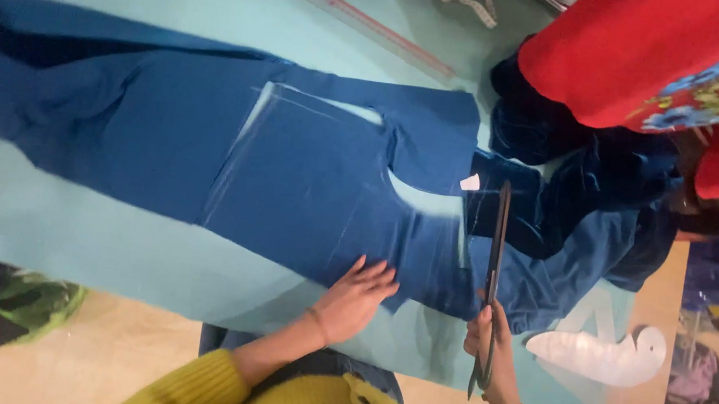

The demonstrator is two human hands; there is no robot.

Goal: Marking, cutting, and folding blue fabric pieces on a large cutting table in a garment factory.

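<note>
Pale turquoise bench (103, 236) under blue cloth (308, 178), pinned flat by open left hand (354, 301), long scissors (494, 271) clenched in right hand (488, 339) just beside it: risk of a crooked cut should loose cloth shift.

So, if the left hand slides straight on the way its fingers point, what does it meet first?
The left hand lies flat on the blue fabric, fingers pointing up and slightly right in the picture. Going straight on, it would probably first meet the white chalk lines drawn on the cloth; nothing solid shows before the fabric's far edge.
</note>
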